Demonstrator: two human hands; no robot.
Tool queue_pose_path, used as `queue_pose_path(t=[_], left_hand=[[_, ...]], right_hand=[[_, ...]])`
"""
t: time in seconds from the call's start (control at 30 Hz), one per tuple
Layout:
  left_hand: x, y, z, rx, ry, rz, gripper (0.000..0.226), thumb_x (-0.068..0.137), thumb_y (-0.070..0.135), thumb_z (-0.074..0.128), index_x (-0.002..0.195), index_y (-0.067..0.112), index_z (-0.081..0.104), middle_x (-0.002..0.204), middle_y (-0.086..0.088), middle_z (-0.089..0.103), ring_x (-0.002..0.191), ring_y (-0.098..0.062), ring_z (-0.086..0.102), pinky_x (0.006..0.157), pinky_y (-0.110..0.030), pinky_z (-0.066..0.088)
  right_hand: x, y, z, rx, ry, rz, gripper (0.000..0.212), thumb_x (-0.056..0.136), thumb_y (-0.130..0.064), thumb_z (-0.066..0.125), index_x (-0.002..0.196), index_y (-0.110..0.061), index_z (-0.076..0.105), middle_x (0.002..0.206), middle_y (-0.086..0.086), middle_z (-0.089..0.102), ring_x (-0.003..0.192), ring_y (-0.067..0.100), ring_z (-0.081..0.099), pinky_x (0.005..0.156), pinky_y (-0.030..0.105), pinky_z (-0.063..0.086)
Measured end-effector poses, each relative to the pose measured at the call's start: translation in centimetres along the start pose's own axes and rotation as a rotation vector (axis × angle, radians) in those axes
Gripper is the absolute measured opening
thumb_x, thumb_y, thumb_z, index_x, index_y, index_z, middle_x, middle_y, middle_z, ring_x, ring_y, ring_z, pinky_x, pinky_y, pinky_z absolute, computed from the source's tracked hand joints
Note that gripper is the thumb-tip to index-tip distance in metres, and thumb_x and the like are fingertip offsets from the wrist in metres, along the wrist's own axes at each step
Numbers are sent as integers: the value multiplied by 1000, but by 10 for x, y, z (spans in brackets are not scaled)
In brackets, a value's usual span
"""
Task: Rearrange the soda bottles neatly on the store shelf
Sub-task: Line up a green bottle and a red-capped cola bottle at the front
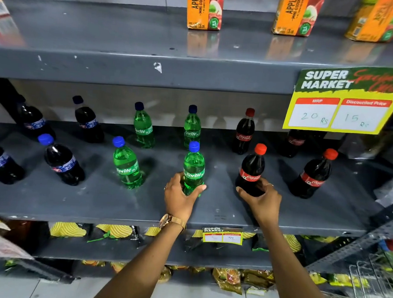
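Observation:
On the grey middle shelf (117,203) soda bottles stand upright in two rows. My left hand (179,197) grips the base of a front-row green Sprite bottle (194,165). My right hand (260,200) wraps the base of a front-row Coca-Cola bottle (252,168). Another Sprite bottle (127,163) stands to the left, a second Coca-Cola bottle (313,174) to the right. Dark blue-capped cola bottles (62,161) fill the left end. Behind are two Sprite bottles (143,126) and two more Coca-Cola bottles (244,133).
Orange apple juice cartons (204,8) stand on the shelf above. A yellow price sign (343,101) hangs from that shelf's edge at right. Snack packets (115,232) lie on the lower shelves. A wire basket (376,289) sits at bottom right.

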State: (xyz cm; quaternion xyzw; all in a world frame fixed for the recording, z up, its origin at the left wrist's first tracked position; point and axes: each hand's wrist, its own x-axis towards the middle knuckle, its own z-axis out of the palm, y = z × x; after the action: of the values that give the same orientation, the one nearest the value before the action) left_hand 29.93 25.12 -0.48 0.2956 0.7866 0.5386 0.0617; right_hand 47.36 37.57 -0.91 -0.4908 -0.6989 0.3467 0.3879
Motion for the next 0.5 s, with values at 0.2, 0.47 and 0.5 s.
queue_pose_path(t=[0.2,0.47,0.5], left_hand=[[-1,2,0,18,-2,8,55,60,42,85,98,11,61,95,-10,72,85,-31,65,78,-49,55],[0,1,1,38,1,3,56,60,44,84,98,10,61,96,-10,71,86,-31,64,78,-48,54],[0,2,1,46,-1,2,56,60,45,84,99,10,61,96,-10,71,86,-30,64,78,-48,55]], right_hand=[[-2,-4,-2,-9,30,45,62,54,-44,91,103,-13,70,98,4,76,83,5,61,77,8,41],[-1,-4,-2,-26,41,53,61,53,-46,90,101,-14,69,97,4,76,81,6,61,78,17,44],[-1,-4,-2,-29,39,56,62,54,-46,90,102,-14,69,97,4,76,82,6,61,78,18,44]])
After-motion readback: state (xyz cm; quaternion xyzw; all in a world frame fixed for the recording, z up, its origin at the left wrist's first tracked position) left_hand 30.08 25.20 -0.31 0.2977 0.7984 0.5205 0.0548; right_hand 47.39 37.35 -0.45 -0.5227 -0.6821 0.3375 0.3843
